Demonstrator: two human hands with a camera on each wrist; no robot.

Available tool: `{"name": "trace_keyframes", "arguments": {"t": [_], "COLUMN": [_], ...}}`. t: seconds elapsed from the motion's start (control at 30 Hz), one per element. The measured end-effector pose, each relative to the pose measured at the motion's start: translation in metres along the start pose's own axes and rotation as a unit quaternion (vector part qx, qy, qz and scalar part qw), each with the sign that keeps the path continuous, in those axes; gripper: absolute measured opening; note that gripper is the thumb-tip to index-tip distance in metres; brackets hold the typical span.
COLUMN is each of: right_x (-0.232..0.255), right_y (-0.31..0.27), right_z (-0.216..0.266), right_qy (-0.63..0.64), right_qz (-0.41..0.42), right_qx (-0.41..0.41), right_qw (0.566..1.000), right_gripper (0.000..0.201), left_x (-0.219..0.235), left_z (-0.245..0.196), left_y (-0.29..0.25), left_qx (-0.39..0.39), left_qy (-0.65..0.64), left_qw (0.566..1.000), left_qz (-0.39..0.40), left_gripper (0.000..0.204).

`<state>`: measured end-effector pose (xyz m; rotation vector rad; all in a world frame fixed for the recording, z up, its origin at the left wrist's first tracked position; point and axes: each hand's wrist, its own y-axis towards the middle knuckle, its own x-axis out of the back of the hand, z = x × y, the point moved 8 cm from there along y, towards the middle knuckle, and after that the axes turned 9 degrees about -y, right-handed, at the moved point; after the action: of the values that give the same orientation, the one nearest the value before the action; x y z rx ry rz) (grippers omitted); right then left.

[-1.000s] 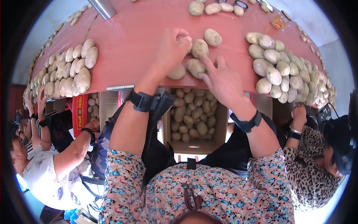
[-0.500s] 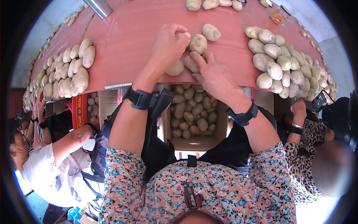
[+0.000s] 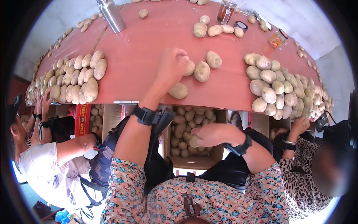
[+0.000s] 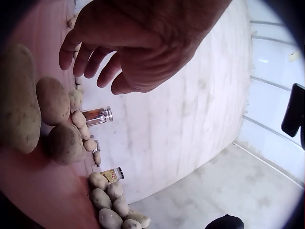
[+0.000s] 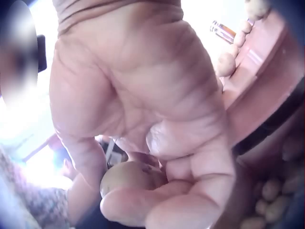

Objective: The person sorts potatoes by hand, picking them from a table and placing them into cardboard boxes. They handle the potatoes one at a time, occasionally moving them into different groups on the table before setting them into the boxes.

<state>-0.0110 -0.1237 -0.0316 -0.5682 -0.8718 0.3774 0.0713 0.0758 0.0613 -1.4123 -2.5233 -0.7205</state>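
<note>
Over the red table (image 3: 141, 59) my left hand (image 3: 171, 69) hovers with loosely bent fingers and holds nothing. Its fingertips are close beside a potato (image 3: 189, 68) in the head view. More potatoes lie nearby: one (image 3: 201, 71) just right of that, one (image 3: 214, 59) further right, another (image 3: 178, 90) near the table edge. Below the edge, my right hand (image 3: 216, 135) grips a potato (image 5: 128, 179) with curled fingers, above a cardboard box (image 3: 188, 162) of potatoes. The fingers hide part of the gripped potato.
Rows of potatoes (image 3: 74, 76) cover the table's left side; a heap (image 3: 274, 84) stands at the right. Further back are a metal bottle (image 3: 111, 16), a glass mug (image 3: 225, 13) and a jar (image 3: 278, 39). People sit on both sides.
My right hand has left the table with a potato and come down over the box. My left hand keeps its pose beside the potatoes. The head view now takes in more of the table's far side.
</note>
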Motion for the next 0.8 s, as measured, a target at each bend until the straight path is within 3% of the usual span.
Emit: {"name": "trace_keyframes", "arguments": {"t": [0.07, 0.1, 0.17, 0.27, 0.57, 0.63, 0.7, 0.8], "right_x": [-0.012, -0.016, -0.005, 0.012, 0.021, 0.020, 0.029, 0.032], "right_y": [0.009, 0.013, 0.017, 0.009, 0.002, 0.000, -0.004, -0.009], "right_z": [-0.011, -0.015, -0.017, 0.003, 0.001, -0.005, -0.013, -0.019], "right_qy": [-0.122, -0.124, -0.187, -0.217, -0.206, -0.195, -0.201, -0.188], "right_qz": [-0.027, -0.030, -0.137, -0.165, -0.174, -0.164, -0.224, -0.219], "right_qx": [-0.080, -0.081, -0.068, -0.054, -0.048, -0.060, -0.077, -0.101], "right_qw": [0.989, 0.988, 0.970, 0.961, 0.962, 0.965, 0.951, 0.952], "right_gripper": [0.043, 0.043, 0.038, 0.032, 0.028, 0.027, 0.024, 0.030], "left_x": [-0.002, -0.003, -0.005, -0.011, -0.040, -0.052, -0.061, -0.077], "left_z": [0.001, 0.002, 0.002, -0.009, -0.037, -0.042, -0.038, -0.029], "left_y": [0.000, 0.000, -0.002, -0.006, -0.022, -0.031, -0.039, -0.042], "left_qx": [-0.002, 0.001, -0.001, -0.050, -0.068, -0.127, -0.147, -0.177], "left_qy": [0.029, 0.028, 0.026, 0.053, 0.151, 0.219, 0.280, 0.372], "left_qw": [1.000, 1.000, 1.000, 0.997, 0.979, 0.955, 0.938, 0.900], "left_qz": [0.004, 0.003, 0.003, 0.003, 0.119, 0.157, 0.144, 0.145], "left_gripper": [0.023, 0.023, 0.023, 0.025, 0.043, 0.058, 0.063, 0.071]}}
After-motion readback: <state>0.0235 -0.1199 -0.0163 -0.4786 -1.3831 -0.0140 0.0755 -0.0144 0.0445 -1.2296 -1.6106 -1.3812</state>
